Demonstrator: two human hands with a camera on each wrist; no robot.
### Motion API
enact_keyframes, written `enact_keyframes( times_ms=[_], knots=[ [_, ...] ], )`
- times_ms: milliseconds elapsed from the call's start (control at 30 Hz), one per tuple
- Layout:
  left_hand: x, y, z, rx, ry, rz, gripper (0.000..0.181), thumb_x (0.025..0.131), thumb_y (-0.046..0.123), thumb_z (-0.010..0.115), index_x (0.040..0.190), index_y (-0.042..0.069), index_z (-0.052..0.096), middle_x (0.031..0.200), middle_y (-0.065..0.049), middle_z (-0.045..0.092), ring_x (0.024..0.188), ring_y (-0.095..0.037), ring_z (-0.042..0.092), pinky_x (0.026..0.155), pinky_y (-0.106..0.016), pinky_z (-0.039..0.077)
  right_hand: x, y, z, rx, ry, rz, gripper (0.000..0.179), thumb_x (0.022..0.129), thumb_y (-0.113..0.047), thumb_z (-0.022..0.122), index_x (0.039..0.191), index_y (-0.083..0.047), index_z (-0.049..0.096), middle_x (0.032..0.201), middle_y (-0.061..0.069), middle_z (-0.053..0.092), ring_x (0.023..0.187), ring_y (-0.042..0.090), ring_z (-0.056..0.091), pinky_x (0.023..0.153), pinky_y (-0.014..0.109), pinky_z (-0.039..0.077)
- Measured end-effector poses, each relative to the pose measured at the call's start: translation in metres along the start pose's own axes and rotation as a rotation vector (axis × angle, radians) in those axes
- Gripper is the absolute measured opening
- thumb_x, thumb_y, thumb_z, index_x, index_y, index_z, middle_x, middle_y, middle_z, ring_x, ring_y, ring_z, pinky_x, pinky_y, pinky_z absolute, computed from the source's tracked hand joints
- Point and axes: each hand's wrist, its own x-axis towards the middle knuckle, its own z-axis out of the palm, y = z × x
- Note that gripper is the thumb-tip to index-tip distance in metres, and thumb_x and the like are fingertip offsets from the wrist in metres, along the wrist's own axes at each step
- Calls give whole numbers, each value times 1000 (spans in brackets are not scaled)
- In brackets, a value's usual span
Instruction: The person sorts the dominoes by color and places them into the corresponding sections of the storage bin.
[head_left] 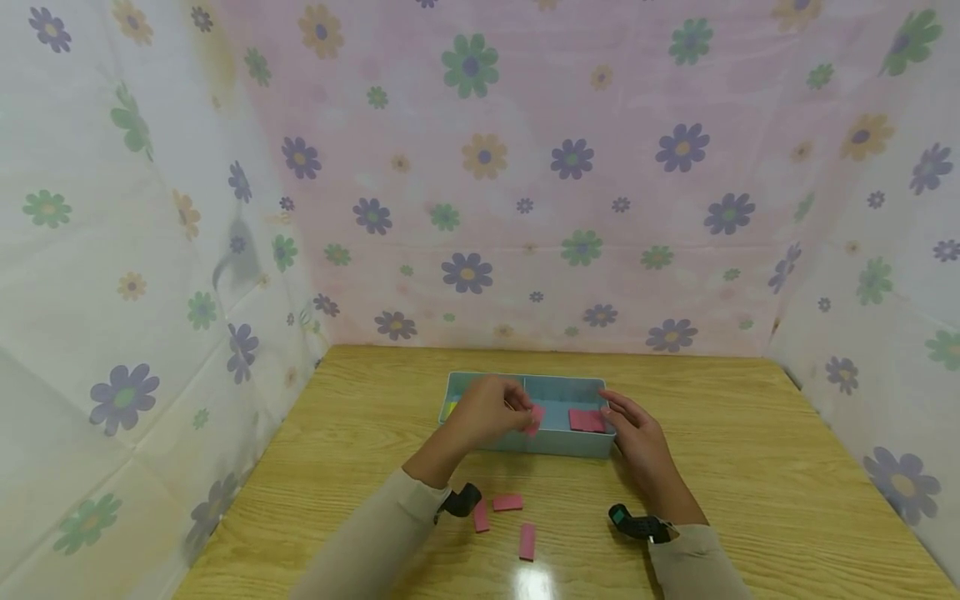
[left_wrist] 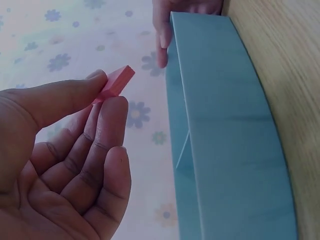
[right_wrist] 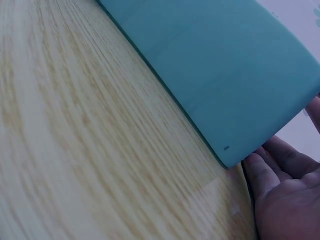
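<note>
My left hand [head_left: 487,408] pinches a small pink rectangular block [left_wrist: 117,84] between thumb and index finger, above the front rim of a light blue box [head_left: 562,443]. The other fingers of that hand are loosely bent. My right hand [head_left: 641,437] rests against the box's right end, with fairly straight fingers reaching along it at the rim. Pink blocks [head_left: 586,420] lie together in the box's right compartment, close to that end. In the left compartment, something yellow [head_left: 452,408] shows, mostly hidden by my left hand.
Three pink blocks lie loose on the wooden table [head_left: 360,433] in front of the box: one block [head_left: 481,517] beside my left wrist, another block [head_left: 507,502] crosswise, and a third block [head_left: 527,542] nearer to me. Flowered cloth [head_left: 480,208] encloses the back and sides.
</note>
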Motion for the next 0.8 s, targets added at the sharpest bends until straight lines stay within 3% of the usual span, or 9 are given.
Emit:
enact_keyframes(
  times_ms=[367, 667, 800],
  knots=[
    [18, 12, 1, 102, 14, 47, 9, 92, 22, 80, 91, 19, 72, 82, 9, 71, 72, -7, 67, 62, -27, 55, 2, 1, 0, 23, 14, 3, 48, 107, -36, 58, 153, -24, 52, 169, 6, 31, 156, 27, 29, 125, 54, 29],
    [32, 17, 3, 58, -6, 5, 10, 91, 23, 81, 96, 20, 73, 81, 9, 72, 74, -13, 70, 62, -30, 56, 3, 1, 1, 26, 12, 10, 47, 108, -35, 57, 153, -25, 52, 169, 6, 30, 156, 27, 28, 125, 54, 28],
    [39, 18, 5, 34, -27, 16, 10, 91, 24, 81, 94, 20, 73, 78, 8, 73, 77, -18, 74, 63, -30, 56, 2, 1, 0, 19, 7, -2, 48, 107, -37, 57, 154, -26, 51, 169, 7, 29, 156, 28, 28, 125, 54, 28]
  ],
)
